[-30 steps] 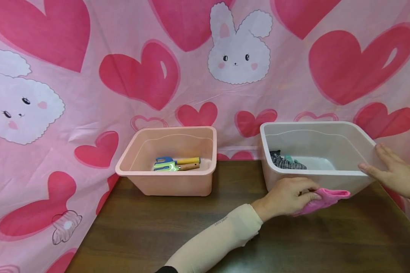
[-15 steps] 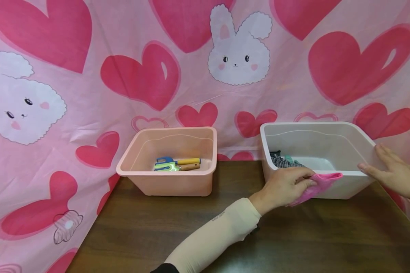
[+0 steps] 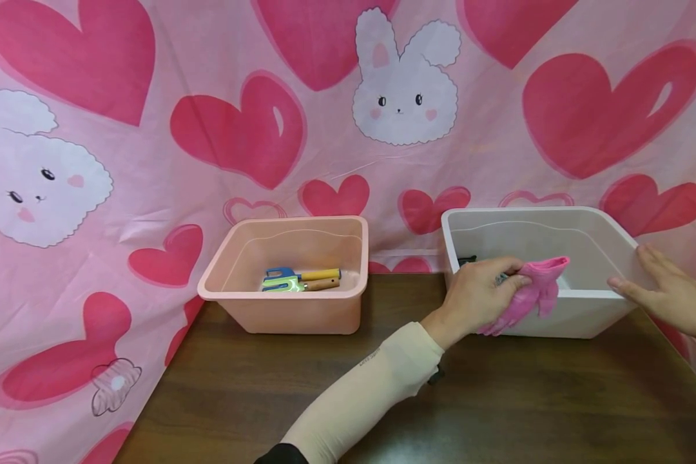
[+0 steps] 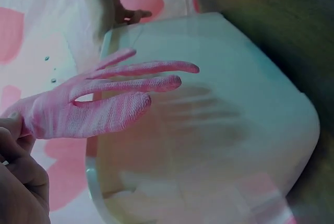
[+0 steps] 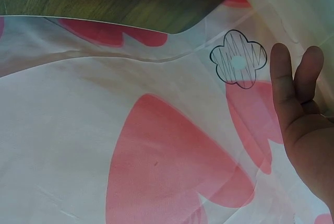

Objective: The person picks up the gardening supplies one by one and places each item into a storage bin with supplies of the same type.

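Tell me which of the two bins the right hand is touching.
The white bin on the right; the right hand rests against its side. The pink bin holding tools stands untouched.

The left arm wears a close-fitting cream sleeve (image 3: pixel 365 399) that runs from the wrist up past the elbow, with a small line of dark lettering printed near the forearm. At the lower edge of the head view a dark cuff or garment edge (image 3: pixel 278 456) shows beneath it. Both the left hand (image 3: pixel 478 299) and the right hand (image 3: pixel 669 296) are bare, without rings or a watch.
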A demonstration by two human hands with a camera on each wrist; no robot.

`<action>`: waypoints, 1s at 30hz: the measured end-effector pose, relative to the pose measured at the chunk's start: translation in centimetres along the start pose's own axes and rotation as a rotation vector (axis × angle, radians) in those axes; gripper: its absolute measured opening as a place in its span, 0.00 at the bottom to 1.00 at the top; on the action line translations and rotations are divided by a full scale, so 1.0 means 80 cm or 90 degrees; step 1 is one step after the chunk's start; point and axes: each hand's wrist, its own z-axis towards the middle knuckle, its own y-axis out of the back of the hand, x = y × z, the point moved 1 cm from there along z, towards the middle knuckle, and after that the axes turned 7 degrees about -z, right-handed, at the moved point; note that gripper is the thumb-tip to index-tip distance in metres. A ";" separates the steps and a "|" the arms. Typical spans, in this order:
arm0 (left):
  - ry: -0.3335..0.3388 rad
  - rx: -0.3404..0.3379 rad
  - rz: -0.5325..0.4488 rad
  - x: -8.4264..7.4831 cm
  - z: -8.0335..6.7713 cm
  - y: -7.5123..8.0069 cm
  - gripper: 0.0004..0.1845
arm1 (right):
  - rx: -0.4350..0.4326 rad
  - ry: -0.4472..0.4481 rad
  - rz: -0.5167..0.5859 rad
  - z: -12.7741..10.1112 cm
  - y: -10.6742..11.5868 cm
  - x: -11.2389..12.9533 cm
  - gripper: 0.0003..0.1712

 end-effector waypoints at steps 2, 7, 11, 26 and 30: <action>0.011 -0.010 -0.002 0.000 0.003 0.003 0.09 | -0.005 0.003 -0.003 0.000 -0.001 -0.001 0.57; 0.028 -0.024 -0.017 0.001 0.011 0.012 0.08 | -0.012 0.010 -0.005 0.001 -0.001 -0.002 0.57; 0.031 -0.030 -0.034 0.003 0.016 0.018 0.09 | -0.002 0.003 -0.006 0.000 0.000 -0.002 0.58; 0.067 -0.055 -0.134 0.009 0.038 0.037 0.06 | 0.011 -0.006 -0.003 -0.003 0.001 0.000 0.58; 0.073 -0.062 -0.152 0.010 0.046 0.044 0.06 | 0.008 0.000 0.001 -0.003 0.002 0.002 0.57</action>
